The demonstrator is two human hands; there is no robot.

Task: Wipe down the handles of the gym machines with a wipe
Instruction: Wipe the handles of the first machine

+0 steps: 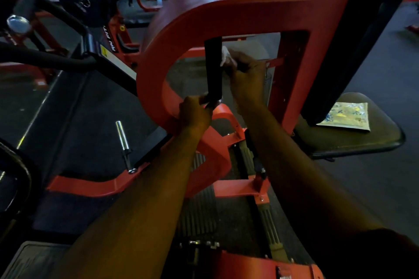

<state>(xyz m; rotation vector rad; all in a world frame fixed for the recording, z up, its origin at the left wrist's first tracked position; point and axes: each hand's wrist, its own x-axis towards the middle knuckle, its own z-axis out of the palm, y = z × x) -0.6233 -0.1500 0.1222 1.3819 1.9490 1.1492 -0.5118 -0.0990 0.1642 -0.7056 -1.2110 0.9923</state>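
Red steel frame (226, 0) of a gym machine arches across the centre of the frame. Within its opening hangs a black handle (213, 68), upright. Right hand (247, 72) sits just right of the handle's upper part, fingers curled around a white wipe (226, 56) and pressing it against the handle's side. Left hand (195, 113) grips the handle's lower end, fingers wrapped around it. Both forearms extend up from the bottom of the frame. At right, a black padded seat (362, 142) carries a flat wipes packet (347, 115), well apart from the hands. A chrome peg (122, 136) stands at lower left on a red base rail. Black weight plates (86, 0) occupy the upper left. Lighting is dim; finer detail of the wipe cannot be told.
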